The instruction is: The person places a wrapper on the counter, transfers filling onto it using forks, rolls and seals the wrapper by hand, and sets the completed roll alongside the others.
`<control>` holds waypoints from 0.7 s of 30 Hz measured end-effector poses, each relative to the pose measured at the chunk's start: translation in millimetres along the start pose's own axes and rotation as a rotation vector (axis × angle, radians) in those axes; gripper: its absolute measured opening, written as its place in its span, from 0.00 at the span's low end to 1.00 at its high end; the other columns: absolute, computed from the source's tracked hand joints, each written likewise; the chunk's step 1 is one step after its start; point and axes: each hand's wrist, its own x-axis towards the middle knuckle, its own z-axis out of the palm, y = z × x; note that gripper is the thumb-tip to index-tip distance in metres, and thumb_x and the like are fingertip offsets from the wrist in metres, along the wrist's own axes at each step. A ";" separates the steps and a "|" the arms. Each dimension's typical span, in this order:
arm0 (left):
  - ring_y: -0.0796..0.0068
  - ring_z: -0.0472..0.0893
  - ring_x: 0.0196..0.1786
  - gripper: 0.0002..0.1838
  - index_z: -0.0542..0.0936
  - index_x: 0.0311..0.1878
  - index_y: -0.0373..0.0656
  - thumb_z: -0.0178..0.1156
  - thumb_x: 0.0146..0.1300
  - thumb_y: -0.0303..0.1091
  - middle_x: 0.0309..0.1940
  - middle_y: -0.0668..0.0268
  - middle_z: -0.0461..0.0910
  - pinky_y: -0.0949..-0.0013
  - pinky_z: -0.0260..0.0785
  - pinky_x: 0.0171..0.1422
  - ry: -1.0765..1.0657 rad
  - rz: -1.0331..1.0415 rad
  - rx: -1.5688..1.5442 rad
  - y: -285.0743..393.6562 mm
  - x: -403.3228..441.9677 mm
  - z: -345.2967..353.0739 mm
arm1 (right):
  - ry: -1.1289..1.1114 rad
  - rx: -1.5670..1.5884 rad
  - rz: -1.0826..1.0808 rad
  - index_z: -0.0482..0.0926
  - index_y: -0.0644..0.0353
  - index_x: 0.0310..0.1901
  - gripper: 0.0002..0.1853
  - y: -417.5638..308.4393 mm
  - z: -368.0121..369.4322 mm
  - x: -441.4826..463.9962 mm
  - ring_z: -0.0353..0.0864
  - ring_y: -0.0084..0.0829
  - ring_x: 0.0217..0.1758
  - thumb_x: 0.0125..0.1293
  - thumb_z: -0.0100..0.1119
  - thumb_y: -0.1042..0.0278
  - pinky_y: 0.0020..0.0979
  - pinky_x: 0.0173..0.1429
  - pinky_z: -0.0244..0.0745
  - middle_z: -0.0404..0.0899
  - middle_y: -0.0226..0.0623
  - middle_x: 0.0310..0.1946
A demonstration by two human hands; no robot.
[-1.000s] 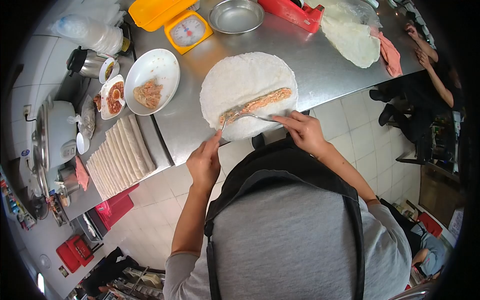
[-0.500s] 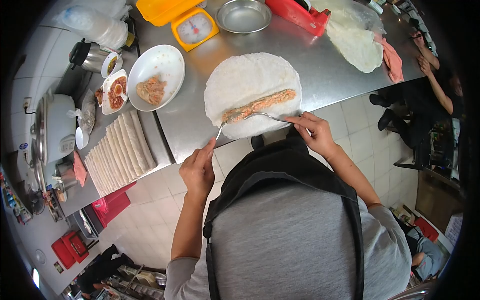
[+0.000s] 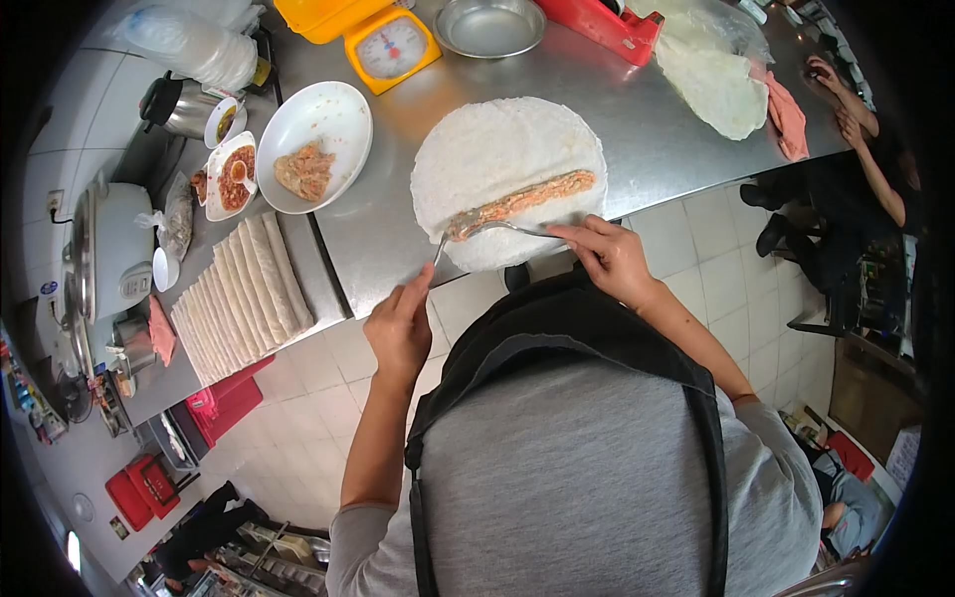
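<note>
A round white wrapper sheet (image 3: 497,129) lies on the steel counter, its near edge hanging past the counter's front. A long strip of orange, minced filling (image 3: 537,194) runs across its lower half. My left hand (image 3: 398,328) is closed around the handle of a metal spoon (image 3: 440,251), whose head reaches the strip's left end. From the right, my right hand (image 3: 605,261) pinches the handle of a second metal spoon (image 3: 517,228), its head meeting the filling near the first. Filling partly hides both heads, so their exact shape is unclear.
A white bowl (image 3: 343,109) with a lump of filling (image 3: 305,171) stands left of the sheet. Rolled wrappers (image 3: 244,298) line the left counter. Behind are a yellow scale (image 3: 393,50), a metal dish (image 3: 489,28) and more sheets (image 3: 711,95). Another person's hands (image 3: 841,99) show at right.
My right hand and its spoon have shifted slightly left and up. Both spoon heads stay at the strip's left end. The whole view has shifted a little.
</note>
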 end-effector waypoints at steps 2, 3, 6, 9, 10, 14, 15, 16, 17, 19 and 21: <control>0.63 0.81 0.27 0.20 0.87 0.58 0.52 0.66 0.64 0.21 0.27 0.62 0.82 0.64 0.73 0.34 0.021 -0.016 -0.015 -1.6 -7.5 -2.6 | 0.021 -0.001 0.002 0.86 0.42 0.60 0.25 3.0 0.2 -0.6 0.76 0.35 0.26 0.64 0.63 0.79 0.35 0.33 0.74 0.72 0.36 0.27; 0.63 0.81 0.27 0.21 0.87 0.58 0.52 0.66 0.64 0.21 0.27 0.61 0.82 0.64 0.73 0.34 0.044 -0.034 -0.043 -4.1 -8.9 -5.3 | 0.011 0.025 0.000 0.86 0.42 0.60 0.24 3.3 0.0 -0.9 0.76 0.35 0.26 0.64 0.63 0.79 0.35 0.33 0.74 0.72 0.36 0.27; 0.62 0.82 0.27 0.20 0.86 0.58 0.51 0.66 0.64 0.21 0.28 0.61 0.83 0.63 0.74 0.33 0.079 -0.057 -0.076 -1.6 0.9 -2.1 | -0.026 0.072 -0.013 0.86 0.43 0.60 0.25 1.7 0.6 -2.8 0.76 0.34 0.26 0.63 0.63 0.79 0.36 0.33 0.74 0.73 0.36 0.27; 0.62 0.83 0.28 0.20 0.86 0.58 0.50 0.66 0.65 0.21 0.30 0.61 0.84 0.64 0.74 0.34 0.031 -0.048 -0.045 0.0 -0.5 5.4 | -0.042 0.046 -0.038 0.86 0.43 0.60 0.27 -3.2 3.6 2.4 0.77 0.34 0.26 0.61 0.62 0.81 0.35 0.33 0.74 0.73 0.36 0.27; 0.62 0.83 0.29 0.19 0.87 0.58 0.50 0.65 0.65 0.21 0.31 0.61 0.85 0.64 0.74 0.34 0.004 -0.040 -0.030 -1.6 -2.4 9.6 | -0.027 0.033 -0.036 0.86 0.43 0.60 0.27 -4.6 3.2 3.9 0.77 0.34 0.27 0.61 0.61 0.82 0.35 0.34 0.74 0.73 0.36 0.27; 0.65 0.84 0.29 0.18 0.87 0.57 0.49 0.65 0.66 0.21 0.32 0.60 0.86 0.65 0.75 0.34 0.057 -0.050 -0.117 -8.5 -11.6 -3.3 | 0.002 0.053 -0.012 0.86 0.43 0.60 0.27 3.3 1.2 1.1 0.77 0.34 0.27 0.62 0.62 0.81 0.35 0.34 0.74 0.73 0.36 0.28; 0.67 0.83 0.28 0.20 0.87 0.58 0.49 0.65 0.65 0.19 0.30 0.60 0.85 0.67 0.74 0.34 0.058 -0.061 -0.085 -7.4 -9.7 -7.5 | -0.007 0.059 -0.014 0.86 0.42 0.60 0.26 3.3 1.3 0.7 0.77 0.34 0.27 0.62 0.62 0.80 0.35 0.34 0.74 0.73 0.35 0.28; 0.67 0.83 0.28 0.20 0.87 0.58 0.49 0.66 0.64 0.19 0.30 0.60 0.85 0.67 0.74 0.34 0.042 -0.074 -0.092 -4.8 -7.3 -9.3 | -0.016 0.066 -0.016 0.86 0.42 0.60 0.25 2.5 2.0 0.2 0.77 0.34 0.27 0.63 0.62 0.80 0.35 0.34 0.74 0.73 0.35 0.28; 0.66 0.83 0.28 0.21 0.87 0.58 0.49 0.66 0.64 0.19 0.30 0.60 0.85 0.67 0.74 0.34 0.025 -0.087 -0.098 0.6 -1.8 -10.1 | -0.026 0.075 -0.018 0.86 0.42 0.60 0.25 0.4 2.9 0.1 0.77 0.34 0.27 0.64 0.63 0.79 0.35 0.34 0.74 0.73 0.35 0.28; 0.65 0.82 0.27 0.22 0.87 0.57 0.50 0.67 0.62 0.17 0.28 0.60 0.83 0.67 0.73 0.33 -0.002 -0.063 -0.085 5.6 1.4 -4.6 | -0.036 0.056 -0.010 0.86 0.42 0.60 0.25 -4.0 5.1 1.7 0.77 0.34 0.27 0.64 0.62 0.79 0.35 0.34 0.74 0.73 0.35 0.28; 0.64 0.80 0.26 0.22 0.88 0.57 0.50 0.67 0.62 0.17 0.28 0.60 0.83 0.67 0.72 0.33 0.039 -0.029 -0.114 -0.1 -5.1 4.3 | -0.045 0.038 -0.003 0.86 0.42 0.60 0.25 -3.0 2.0 4.0 0.77 0.35 0.27 0.64 0.62 0.79 0.36 0.34 0.74 0.73 0.35 0.28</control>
